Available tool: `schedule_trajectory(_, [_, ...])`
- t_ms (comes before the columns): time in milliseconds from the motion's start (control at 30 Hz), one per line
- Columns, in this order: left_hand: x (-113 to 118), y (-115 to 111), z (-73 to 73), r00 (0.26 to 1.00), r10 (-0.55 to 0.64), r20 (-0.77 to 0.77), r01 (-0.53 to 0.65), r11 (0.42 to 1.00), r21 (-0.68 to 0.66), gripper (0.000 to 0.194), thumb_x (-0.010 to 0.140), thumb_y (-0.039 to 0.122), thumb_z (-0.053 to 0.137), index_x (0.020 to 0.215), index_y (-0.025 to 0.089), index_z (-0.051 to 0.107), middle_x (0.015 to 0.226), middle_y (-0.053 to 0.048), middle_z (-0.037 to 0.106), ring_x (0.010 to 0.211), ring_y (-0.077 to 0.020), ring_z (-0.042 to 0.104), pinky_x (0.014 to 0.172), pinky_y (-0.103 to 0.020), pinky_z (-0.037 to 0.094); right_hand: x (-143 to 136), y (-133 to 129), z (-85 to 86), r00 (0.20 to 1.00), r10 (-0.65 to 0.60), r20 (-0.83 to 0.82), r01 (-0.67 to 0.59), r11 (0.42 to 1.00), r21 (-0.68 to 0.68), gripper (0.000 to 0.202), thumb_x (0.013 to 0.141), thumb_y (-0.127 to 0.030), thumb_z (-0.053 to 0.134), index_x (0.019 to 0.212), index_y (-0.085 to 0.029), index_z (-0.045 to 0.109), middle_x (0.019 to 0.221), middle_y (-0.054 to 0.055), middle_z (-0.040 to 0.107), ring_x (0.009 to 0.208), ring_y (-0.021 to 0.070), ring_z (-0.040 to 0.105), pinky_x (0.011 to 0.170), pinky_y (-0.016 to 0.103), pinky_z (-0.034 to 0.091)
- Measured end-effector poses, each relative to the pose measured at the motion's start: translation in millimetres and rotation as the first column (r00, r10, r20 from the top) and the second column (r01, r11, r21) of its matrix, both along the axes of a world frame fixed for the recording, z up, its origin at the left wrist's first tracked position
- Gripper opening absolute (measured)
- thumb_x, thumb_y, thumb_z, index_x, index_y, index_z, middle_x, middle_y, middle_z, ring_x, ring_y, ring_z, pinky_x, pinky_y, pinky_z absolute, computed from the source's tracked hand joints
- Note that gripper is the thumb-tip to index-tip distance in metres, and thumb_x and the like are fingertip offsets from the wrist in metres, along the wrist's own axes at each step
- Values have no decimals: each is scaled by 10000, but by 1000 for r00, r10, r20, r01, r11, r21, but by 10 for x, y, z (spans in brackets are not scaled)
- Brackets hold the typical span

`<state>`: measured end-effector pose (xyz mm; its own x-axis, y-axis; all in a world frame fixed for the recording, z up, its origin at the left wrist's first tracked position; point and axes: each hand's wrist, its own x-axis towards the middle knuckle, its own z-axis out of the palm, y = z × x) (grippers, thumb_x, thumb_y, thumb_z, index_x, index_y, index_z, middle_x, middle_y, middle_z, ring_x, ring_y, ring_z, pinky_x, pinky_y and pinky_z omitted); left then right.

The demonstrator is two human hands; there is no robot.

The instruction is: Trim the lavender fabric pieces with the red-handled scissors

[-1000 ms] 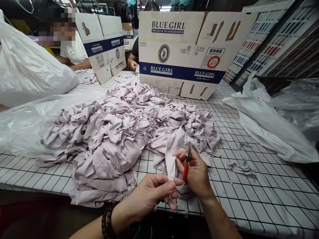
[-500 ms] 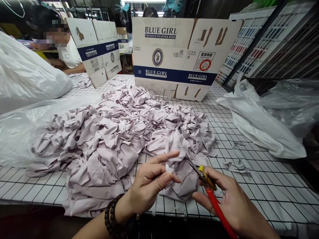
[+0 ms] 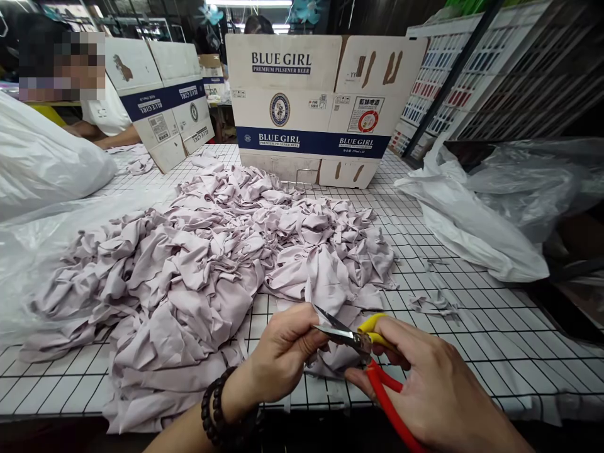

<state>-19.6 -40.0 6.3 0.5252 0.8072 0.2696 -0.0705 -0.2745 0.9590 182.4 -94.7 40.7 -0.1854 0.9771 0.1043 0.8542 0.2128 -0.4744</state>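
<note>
1. At the far left a bulging white bag (image 3: pixel 42 157) sits on the table (image 3: pixel 486 358), with clear plastic sheeting (image 3: pixel 51 251) spread nearer, beside the fabric heap.
2. Behind the bag, a co-worker (image 3: pixel 106 113) in a white top is partly hidden by a standing carton (image 3: pixel 165 100) with a blue band.
3. The heap of lilac fabric (image 3: pixel 198 264) fills the table's left and middle, reaching the near edge.
4. At the near middle, the left hand (image 3: pixel 278 352), a dark beaded bracelet (image 3: pixel 217 402) at its wrist, has its fingers bent in and pinches the edge of a lilac piece (image 3: pixel 330 283); the pinched edge itself is mostly covered. That piece lies just beyond the hand, against the heap's near right side.
5. A larger BLUE GIRL carton (image 3: pixel 306 107) stands on the far side, blocking the view across; only the top of a head shows above it.
6. The scissors (image 3: pixel 363 343) point left, blades parted at the left fingertips; whether they touch the cloth I cannot tell.
7. The right hand (image 3: pixel 434 377) grips their red and yellow handles.
8. Further right lie fabric scraps (image 3: pixel 434 305), then a crumpled white bag (image 3: pixel 476 220), with stacked crates (image 3: pixel 462 82) beyond.
</note>
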Motion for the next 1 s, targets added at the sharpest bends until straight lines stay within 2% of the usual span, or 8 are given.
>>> schedule_trajectory(167, [-14, -6, -5, 1000, -3, -28, 4, 999, 34, 356, 970, 339, 459, 695, 165, 605, 651, -26, 541, 662, -138, 492, 645, -245, 371, -12, 23, 14, 1000, 21, 7, -21, 999, 34, 198, 730, -340, 720, 786, -253, 552, 708, -6, 652, 589, 165, 608, 511, 257, 456])
schedule_trajectory(433, [-58, 0, 6, 997, -67, -38, 66, 997, -27, 352, 972, 362, 448, 741, 156, 617, 674, -18, 541, 638, -119, 496, 647, -233, 388, -7, 35, 34, 998, 37, 55, -41, 996, 82, 240, 759, -431, 705, 755, -248, 548, 663, -16, 626, 557, 155, 589, 494, 253, 430])
schedule_trajectory(700, [-89, 10, -28, 992, -120, -29, 116, 987, -108, 347, 971, 383, 448, 841, 163, 682, 733, -22, 539, 651, -112, 513, 670, -230, 401, -21, 42, 42, 997, 41, 73, -47, 995, 90, 267, 749, -408, 707, 650, -245, 521, 539, -52, 532, 429, 108, 453, 417, 229, 350])
schedule_trajectory(1000, [-87, 14, -51, 993, -117, -1, 116, 989, -89, 350, 968, 367, 461, 865, 144, 710, 707, -27, 544, 648, -114, 511, 631, -220, 397, -40, 73, -12, 998, 47, 47, -52, 991, 123, 281, 761, -376, 671, 608, -230, 486, 512, -52, 474, 430, 97, 414, 406, 208, 324])
